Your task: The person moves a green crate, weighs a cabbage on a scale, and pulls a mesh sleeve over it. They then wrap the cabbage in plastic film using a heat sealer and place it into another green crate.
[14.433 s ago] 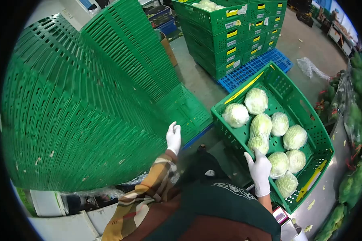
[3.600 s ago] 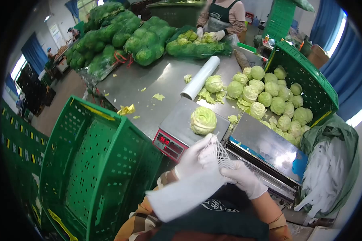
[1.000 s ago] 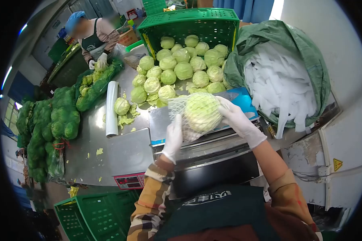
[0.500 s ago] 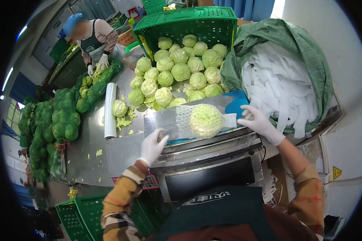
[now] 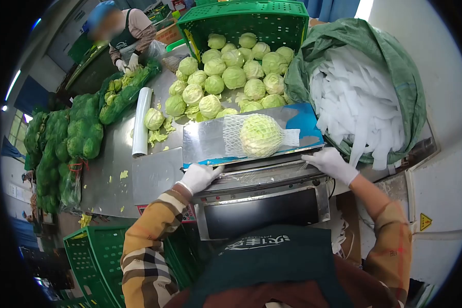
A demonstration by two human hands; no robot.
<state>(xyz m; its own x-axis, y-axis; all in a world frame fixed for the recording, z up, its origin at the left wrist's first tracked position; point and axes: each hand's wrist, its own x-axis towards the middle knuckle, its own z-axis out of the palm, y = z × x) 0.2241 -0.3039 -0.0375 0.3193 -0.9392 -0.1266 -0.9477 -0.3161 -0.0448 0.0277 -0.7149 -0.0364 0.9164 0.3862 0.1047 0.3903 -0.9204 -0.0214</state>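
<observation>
I am standing at the wrapper, with its tray at my twelve o'clock, and the cabbage is lying in the middle of that tray, already sleeved in a white net whose loose ends are trailing out to nine and three o'clock. I am judging the head dense and fairly heavy, firm under its leaves but easy to bruise, and apt to roll; the net is soft and stretchy, so I would be cupping the round sides, not pulling the ends. My left hand is resting at the tray's front-left corner, fingers half bent, holding nothing. My right hand is lying flat at the front-right edge, at two o'clock, fingers loose, also empty, both elbows spread wide.
</observation>
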